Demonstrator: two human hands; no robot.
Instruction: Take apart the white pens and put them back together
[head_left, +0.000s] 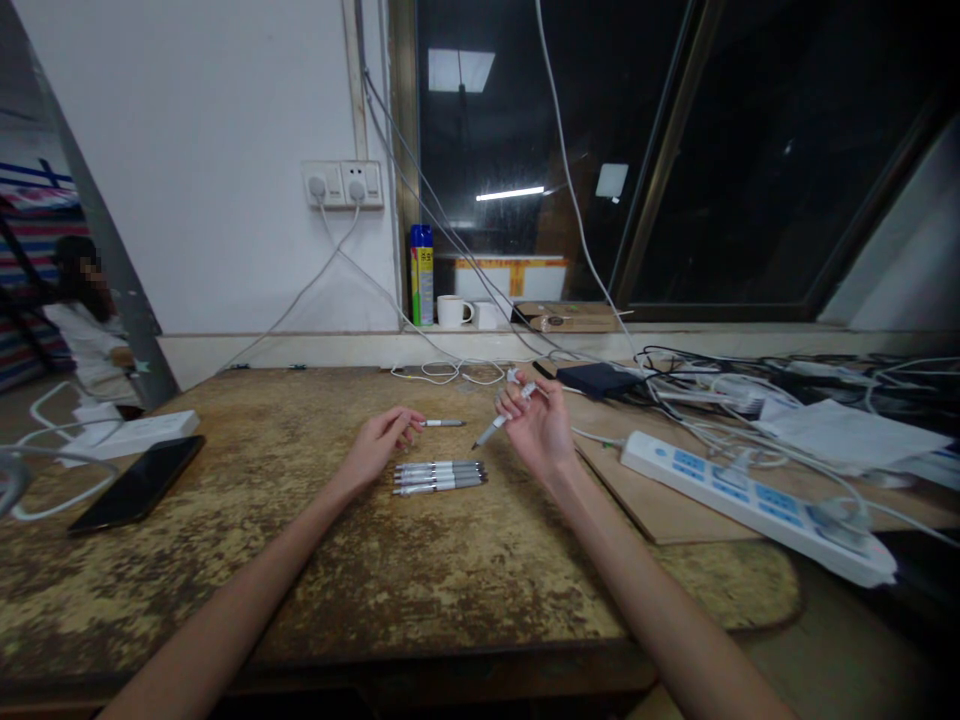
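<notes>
My left hand (pixel 382 440) is over the worn wooden table with its fingers bent together around one end of a grey-and-white pen (pixel 446 423). The other end of that pen points right, and the fingers cover the rest. To the right, my right hand (pixel 536 425) is raised with its palm partly turned up and its fingers curled on another grey-and-white pen (pixel 491 432). This pen slants, its dark tip down to the left. Several similar pens (pixel 440 476) lie side by side in a row between my hands, closer to me.
A black phone (pixel 139 485) and a white adapter (pixel 135 437) lie at left. A power strip (pixel 757 505) rests on a board (pixel 637 490) at right, near tangled cables (pixel 735 390). A spray can (pixel 421 277) and mug (pixel 452 311) stand on the sill. A person (pixel 86 320) is at far left.
</notes>
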